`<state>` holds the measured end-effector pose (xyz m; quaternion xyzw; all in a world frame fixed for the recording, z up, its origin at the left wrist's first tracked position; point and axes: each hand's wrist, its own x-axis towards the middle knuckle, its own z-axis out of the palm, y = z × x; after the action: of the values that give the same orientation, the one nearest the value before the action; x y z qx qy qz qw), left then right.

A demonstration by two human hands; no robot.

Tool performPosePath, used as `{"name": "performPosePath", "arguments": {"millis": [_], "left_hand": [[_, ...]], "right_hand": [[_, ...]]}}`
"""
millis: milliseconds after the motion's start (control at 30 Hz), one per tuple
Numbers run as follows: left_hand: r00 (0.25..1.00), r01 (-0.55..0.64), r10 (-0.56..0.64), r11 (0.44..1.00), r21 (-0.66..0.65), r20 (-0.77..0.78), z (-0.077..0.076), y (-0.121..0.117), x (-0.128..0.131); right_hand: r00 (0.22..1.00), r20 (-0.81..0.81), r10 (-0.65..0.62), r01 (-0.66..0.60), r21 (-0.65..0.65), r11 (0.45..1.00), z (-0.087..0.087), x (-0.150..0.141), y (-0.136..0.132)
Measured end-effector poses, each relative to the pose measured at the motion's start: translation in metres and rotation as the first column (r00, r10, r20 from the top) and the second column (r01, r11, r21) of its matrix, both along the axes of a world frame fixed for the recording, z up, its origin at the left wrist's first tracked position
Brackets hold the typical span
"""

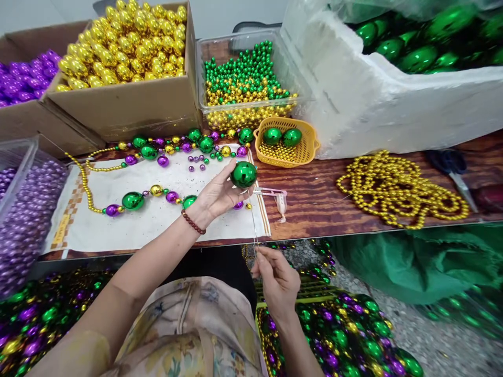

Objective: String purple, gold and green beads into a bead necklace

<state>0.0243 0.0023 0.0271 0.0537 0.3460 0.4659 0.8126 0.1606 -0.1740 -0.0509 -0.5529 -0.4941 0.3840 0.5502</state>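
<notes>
Left hand (217, 195) gripping green ball (243, 175) over right end of cloth (129, 230), right hand (278, 280) nearer, pinching thread (253, 221), bead strand (132, 201) left, gold beads (393, 193) right.

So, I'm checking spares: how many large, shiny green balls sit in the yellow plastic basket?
2. The left green ball and the right green ball sit side by side in the yellow plastic basket, behind small gold beads. No others show there.

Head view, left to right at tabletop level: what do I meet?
Purple beads in a clear tub, large green ball held in the left hand, orange basket, heap of gold bead strands.
</notes>
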Motion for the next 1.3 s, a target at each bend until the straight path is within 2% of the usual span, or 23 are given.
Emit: {"name": "performPosePath", "arguments": {"millis": [167, 467, 900, 1300], "left_hand": [[1.000, 0.009, -0.009, 1.000, -0.020, -0.003, -0.002, 0.001, -0.001], [0.999, -0.027, 0.030, 0.998, 0.061, -0.041, -0.008, 0.000, -0.001], [0.998, -0.036, 0.039, 0.995, 0.096, -0.039, -0.014, 0.002, -0.001], [0.999, -0.041, 0.042, 0.999, 0.005, -0.033, -0.015, 0.005, -0.001]], "right_hand": [[1.000, -0.020, 0.005, -0.006, -0.019, 1.000, -0.003, -0.001, 0.002], [0.998, -0.057, -0.017, 0.013, -0.072, 0.997, -0.001, -0.004, 0.005], [0.999, -0.041, -0.012, 0.010, -0.066, 0.998, -0.004, -0.004, 0.009], [0.998, -0.057, -0.016, 0.012, -0.066, 0.998, -0.004, -0.006, 0.011]]}}
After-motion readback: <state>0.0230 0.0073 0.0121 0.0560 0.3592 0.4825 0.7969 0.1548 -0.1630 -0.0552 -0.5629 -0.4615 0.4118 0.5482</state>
